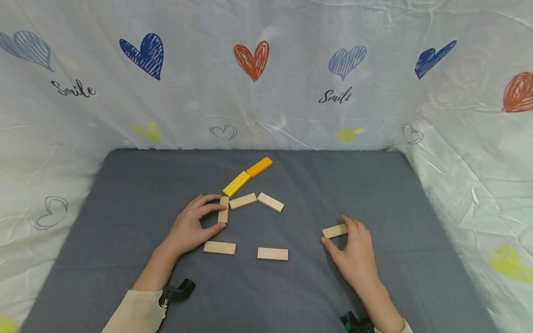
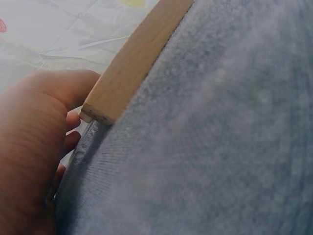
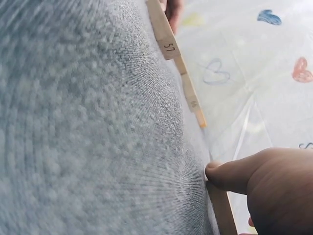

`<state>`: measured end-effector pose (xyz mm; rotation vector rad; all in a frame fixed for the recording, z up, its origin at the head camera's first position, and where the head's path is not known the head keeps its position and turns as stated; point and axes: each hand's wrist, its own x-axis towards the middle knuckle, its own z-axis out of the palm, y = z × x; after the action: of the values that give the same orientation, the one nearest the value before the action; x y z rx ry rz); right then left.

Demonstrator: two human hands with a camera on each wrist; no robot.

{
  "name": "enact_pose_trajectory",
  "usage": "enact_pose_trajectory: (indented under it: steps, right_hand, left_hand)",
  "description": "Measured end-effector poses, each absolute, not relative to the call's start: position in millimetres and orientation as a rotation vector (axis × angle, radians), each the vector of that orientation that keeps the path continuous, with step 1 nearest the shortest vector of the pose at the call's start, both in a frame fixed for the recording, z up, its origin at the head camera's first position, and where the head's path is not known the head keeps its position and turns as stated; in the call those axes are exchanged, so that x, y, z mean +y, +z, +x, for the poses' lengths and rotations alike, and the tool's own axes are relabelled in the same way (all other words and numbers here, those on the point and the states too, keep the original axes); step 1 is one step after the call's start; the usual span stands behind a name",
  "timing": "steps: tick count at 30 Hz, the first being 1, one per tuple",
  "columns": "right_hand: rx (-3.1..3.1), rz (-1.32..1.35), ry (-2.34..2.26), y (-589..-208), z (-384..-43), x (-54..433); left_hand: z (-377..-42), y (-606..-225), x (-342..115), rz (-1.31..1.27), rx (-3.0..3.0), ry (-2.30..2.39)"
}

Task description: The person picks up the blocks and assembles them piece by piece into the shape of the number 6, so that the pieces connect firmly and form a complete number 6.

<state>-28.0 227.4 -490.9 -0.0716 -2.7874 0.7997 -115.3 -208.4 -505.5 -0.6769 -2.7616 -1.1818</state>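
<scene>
The left hand (image 1: pixel 192 226) pinches one plain wooden block (image 1: pixel 223 216), the right hand (image 1: pixel 356 254) a second block (image 1: pixel 334 231), presumably for precise positioning

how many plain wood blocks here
6: one plain block in the left hand, two just right of it, two lower in the head view, one in the right hand.

Table (image 1: pixel 308 296), draped in grey cloth (image 1: pixel 333 185), with blocks laid on it. Far side: orange block (image 1: pixel 259 167) meeting yellow block (image 1: pixel 236 183), both slanting. Centre: held block (image 1: pixel 224 215), set lengthwise; just right of it, first plain block (image 1: pixel 243 201) and second plain block (image 1: pixel 270 202), angled like a shallow roof. Nearer: third plain block (image 1: pixel 219 248) and fourth plain block (image 1: pixel 272 254), crosswise, apart.
</scene>
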Motion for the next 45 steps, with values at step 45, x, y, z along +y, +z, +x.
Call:
enact_pose_trajectory:
  steps: [45]
  right_hand:
    - [-2.836,0.229,0.947,-476.2,-37.7,229.2]
  left_hand:
    - [-116.5,-506.6,-208.7,-0.682,-2.762,-1.167]
